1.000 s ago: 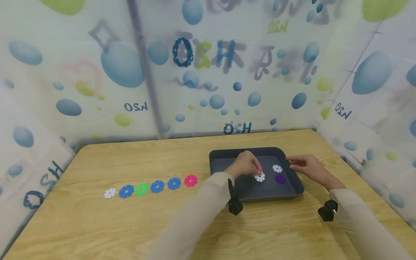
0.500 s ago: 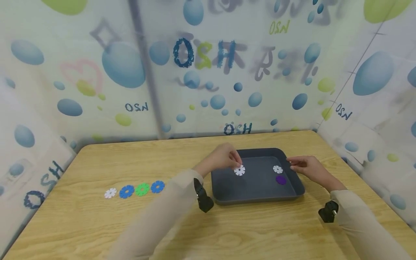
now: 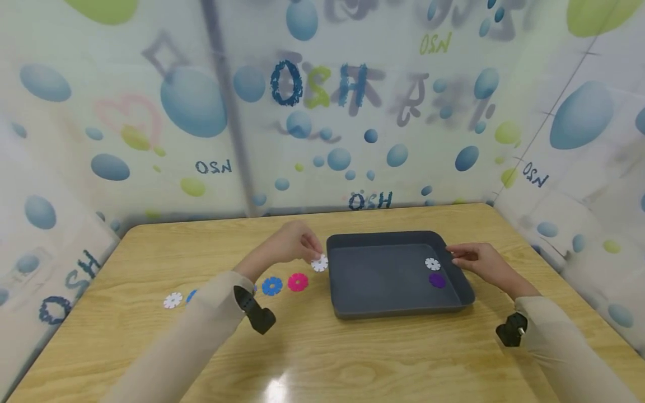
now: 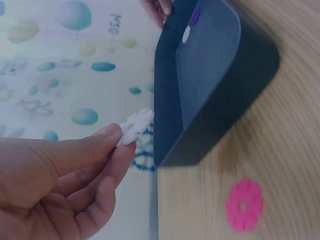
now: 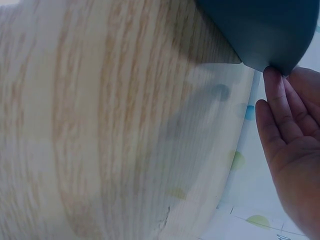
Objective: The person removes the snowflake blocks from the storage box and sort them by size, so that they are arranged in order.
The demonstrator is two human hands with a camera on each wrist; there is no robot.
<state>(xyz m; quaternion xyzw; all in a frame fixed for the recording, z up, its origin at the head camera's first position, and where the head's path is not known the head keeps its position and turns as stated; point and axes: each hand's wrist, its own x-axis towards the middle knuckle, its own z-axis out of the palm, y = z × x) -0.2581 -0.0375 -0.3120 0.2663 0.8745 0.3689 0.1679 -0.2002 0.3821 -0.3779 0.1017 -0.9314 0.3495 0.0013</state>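
My left hand (image 3: 291, 244) pinches a white notched snowflake disc (image 3: 319, 263) between thumb and fingers, just off the left rim of a dark grey tray (image 3: 380, 240). The left wrist view shows the disc (image 4: 136, 128) tilted, gripped at its edge. My right hand (image 3: 481, 262) holds the tray's right rim with its fingertips, thumb on one side of the wall and fingers on the other; the tray corner (image 5: 265, 35) shows this in the right wrist view. Inside the tray lie another white disc (image 3: 432, 264) and a purple disc (image 3: 437, 280).
Left of the tray, more discs lie in a row on the wooden table (image 3: 312, 358): a pink one (image 3: 298, 282), a blue one (image 3: 272, 286) and a white one (image 3: 173, 300) at the far end. My left sleeve hides the row's middle. A patterned curtain (image 3: 322, 140) hangs behind.
My left hand has carried the white disc leftward from over the tray to outside its left rim. The right hand stays at the tray's right rim.
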